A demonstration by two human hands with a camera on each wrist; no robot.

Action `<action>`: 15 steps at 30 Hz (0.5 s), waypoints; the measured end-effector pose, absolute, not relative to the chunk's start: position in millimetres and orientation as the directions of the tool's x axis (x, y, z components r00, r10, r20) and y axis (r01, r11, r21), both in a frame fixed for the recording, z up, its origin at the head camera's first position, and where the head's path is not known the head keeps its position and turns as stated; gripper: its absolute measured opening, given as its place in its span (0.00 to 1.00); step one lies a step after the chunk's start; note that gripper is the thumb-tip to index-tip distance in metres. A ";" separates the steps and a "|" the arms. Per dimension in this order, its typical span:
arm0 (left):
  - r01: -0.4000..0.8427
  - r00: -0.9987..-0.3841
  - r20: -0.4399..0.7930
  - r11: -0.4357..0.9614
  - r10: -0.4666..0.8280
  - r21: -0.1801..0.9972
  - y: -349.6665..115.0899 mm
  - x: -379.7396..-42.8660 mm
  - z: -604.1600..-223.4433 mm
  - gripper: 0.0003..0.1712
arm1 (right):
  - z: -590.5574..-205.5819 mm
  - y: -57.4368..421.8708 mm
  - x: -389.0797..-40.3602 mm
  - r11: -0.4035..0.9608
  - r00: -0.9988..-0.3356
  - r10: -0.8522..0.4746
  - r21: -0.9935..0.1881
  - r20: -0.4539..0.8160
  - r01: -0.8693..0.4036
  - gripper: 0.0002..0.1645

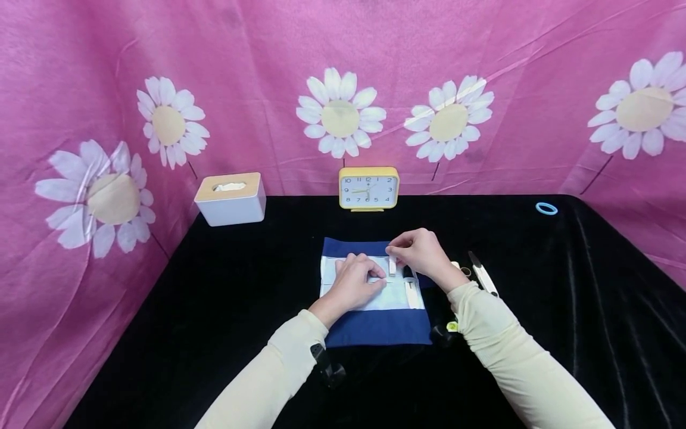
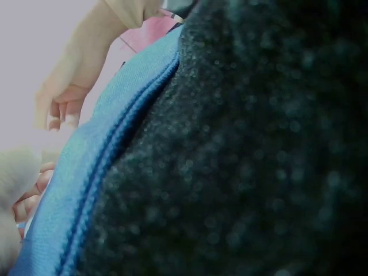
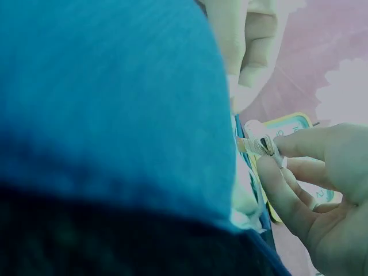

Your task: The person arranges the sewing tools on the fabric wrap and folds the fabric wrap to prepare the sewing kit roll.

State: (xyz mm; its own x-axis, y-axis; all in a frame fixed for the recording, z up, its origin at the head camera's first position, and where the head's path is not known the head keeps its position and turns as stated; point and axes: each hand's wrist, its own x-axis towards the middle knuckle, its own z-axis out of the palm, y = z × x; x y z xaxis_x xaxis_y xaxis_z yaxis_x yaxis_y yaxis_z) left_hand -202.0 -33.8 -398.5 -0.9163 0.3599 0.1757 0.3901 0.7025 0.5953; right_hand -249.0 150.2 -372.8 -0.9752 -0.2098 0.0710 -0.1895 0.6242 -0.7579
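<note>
A dark blue fabric roll with a pale blue pocketed lining lies spread on the black table. My left hand rests on the lining, fingers bent loosely and thumb apart from the index finger. At the roll's upper right, my right hand pinches a small white piece by its top end between thumb and index finger. In the right wrist view this piece shows thin bands wound round it and a dark spot. Just right of it, a slim black-and-white item sits in a pocket.
Right of the roll lie a long black-and-white tool and a small yellow-green item, partly behind the right sleeve. A tissue box, a yellow clock and a blue ring stand or lie along the back.
</note>
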 end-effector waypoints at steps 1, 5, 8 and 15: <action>0.392 -0.916 0.179 0.703 0.359 0.593 -33.8 -201.7 -398.7 0.05 | -373.9 149.6 -249.5 0.620 -0.976 -0.208 -0.762 0.067 -0.184 0.11; 0.394 -0.916 0.186 0.703 0.356 0.592 -33.4 -201.4 -399.2 0.05 | -377.6 149.4 -250.2 0.609 -0.977 -0.204 -0.774 0.061 -0.175 0.11; 0.390 -0.917 0.182 0.702 0.355 0.595 -33.3 -201.7 -399.4 0.05 | -380.6 150.5 -250.6 0.594 -0.978 -0.202 -0.788 0.049 -0.162 0.11; 0.386 -0.918 0.174 0.711 0.355 0.588 -33.6 -202.0 -399.7 0.05 | -384.7 153.8 -252.6 0.575 -0.969 -0.248 -0.802 0.016 -0.161 0.14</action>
